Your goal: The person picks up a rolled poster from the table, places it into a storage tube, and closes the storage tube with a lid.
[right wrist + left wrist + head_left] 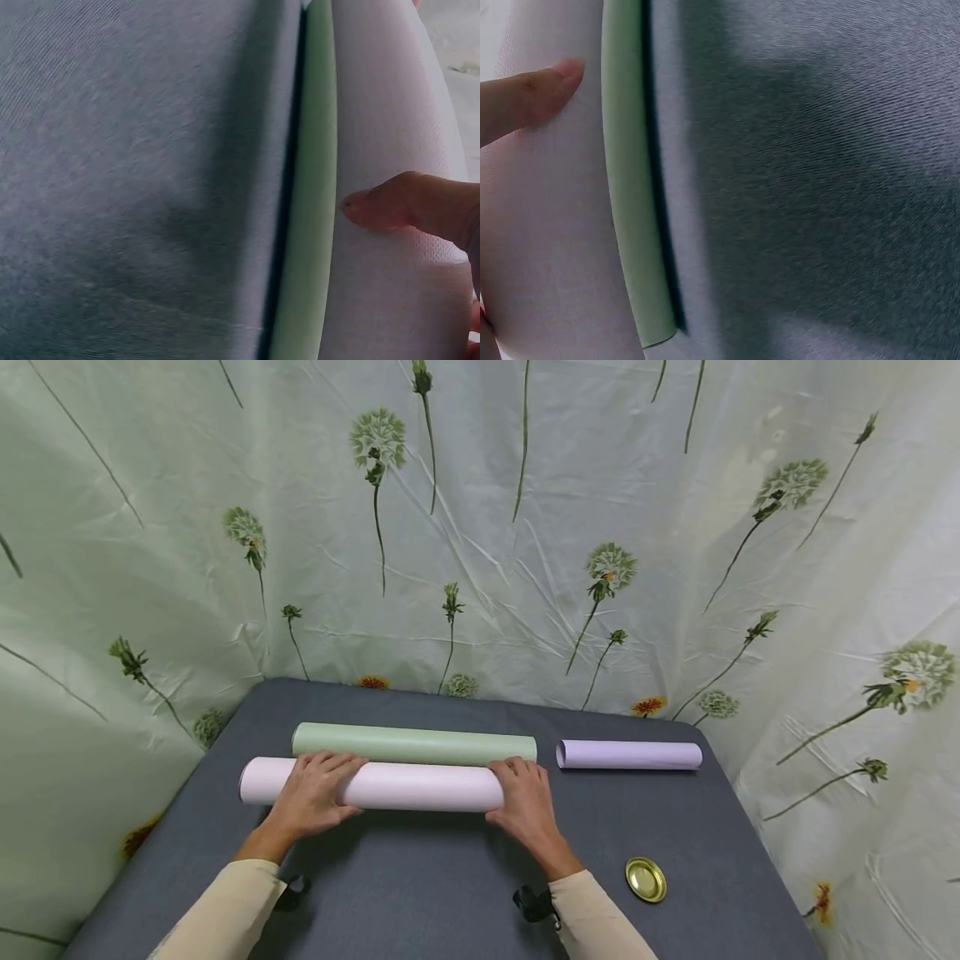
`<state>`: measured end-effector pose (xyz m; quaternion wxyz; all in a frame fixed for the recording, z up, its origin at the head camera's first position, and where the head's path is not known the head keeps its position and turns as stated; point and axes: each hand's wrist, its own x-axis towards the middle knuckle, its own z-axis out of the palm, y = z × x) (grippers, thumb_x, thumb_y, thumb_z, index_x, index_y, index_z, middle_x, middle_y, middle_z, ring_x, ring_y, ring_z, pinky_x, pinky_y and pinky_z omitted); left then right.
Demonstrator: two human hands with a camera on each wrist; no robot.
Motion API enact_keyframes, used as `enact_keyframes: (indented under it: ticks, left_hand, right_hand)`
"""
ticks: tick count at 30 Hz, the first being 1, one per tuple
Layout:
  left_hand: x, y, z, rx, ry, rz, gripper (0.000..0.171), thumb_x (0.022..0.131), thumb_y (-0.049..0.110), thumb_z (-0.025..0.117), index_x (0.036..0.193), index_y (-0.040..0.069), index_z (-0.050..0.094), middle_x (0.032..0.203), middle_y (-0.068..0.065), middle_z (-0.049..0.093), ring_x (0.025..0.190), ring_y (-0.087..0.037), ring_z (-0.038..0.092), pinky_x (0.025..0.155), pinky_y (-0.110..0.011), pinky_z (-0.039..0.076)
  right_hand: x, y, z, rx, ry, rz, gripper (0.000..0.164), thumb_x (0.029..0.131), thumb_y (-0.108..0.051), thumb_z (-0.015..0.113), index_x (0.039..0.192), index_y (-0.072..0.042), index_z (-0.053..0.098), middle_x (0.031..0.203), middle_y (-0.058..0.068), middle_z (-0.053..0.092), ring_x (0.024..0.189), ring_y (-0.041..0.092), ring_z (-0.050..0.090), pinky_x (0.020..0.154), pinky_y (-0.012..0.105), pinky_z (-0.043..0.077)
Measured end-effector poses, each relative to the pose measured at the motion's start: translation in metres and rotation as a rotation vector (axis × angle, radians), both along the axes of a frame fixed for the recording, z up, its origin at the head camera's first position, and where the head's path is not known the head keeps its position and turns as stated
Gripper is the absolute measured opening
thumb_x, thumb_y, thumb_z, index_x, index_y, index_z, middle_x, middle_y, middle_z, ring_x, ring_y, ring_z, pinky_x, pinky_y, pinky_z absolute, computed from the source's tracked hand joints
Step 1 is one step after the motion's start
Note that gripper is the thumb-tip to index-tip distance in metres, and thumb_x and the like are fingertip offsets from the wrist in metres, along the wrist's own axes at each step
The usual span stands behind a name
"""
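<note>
Both my hands hold a pale pink roll (427, 787) crosswise, raised above the table as its shadow shows. My left hand (317, 793) grips it left of its middle, fingers over the top and thumb below. Near its right end, my right hand (522, 802) grips it the same way. In the left wrist view my thumb lies on the pink roll (551, 210); the right wrist view shows the other thumb on the roll (397, 127). Behind it lies a longer light green roll (420, 744) on the table, partly hidden by the pink one and my fingers.
A smaller lilac roll (630, 755) lies at the back right of the dark grey table (420, 893). Nearer me on the right sits a small round gold dish (646, 880). A white curtain (480, 527) with dandelion prints hangs behind and beside the table.
</note>
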<state>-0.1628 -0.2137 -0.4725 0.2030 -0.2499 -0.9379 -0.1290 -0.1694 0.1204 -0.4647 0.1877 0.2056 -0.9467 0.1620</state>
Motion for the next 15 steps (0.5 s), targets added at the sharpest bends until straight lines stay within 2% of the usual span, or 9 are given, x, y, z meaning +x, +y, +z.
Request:
enact_keyframes:
  ticks: [7, 15]
  left_hand:
    - [-0.007, 0.001, -0.012, -0.009, -0.005, 0.016, 0.070, 0.056, 0.029, 0.090, 0.116, 0.006, 0.066, 0.112, -0.014, 0.067, 0.101, -0.034, 0.058, 0.086, -0.056, 0.039]
    - [-0.013, 0.002, -0.032, 0.043, -0.025, 0.037, 0.069, 0.054, 0.026, 0.092, 0.115, 0.006, 0.066, 0.112, -0.012, 0.065, 0.105, -0.033, 0.058, 0.088, -0.057, 0.039]
  right_hand:
    - [-0.008, 0.000, -0.016, -0.016, -0.006, 0.009, 0.065, 0.052, -0.019, 0.093, 0.111, -0.012, 0.066, 0.105, 0.009, 0.062, 0.100, 0.033, 0.056, 0.090, 0.051, 0.040]
    - [-0.018, 0.001, -0.035, -0.026, -0.026, 0.015, 0.066, 0.052, -0.018, 0.093, 0.112, -0.012, 0.067, 0.106, 0.008, 0.062, 0.100, 0.030, 0.057, 0.092, 0.050, 0.039]
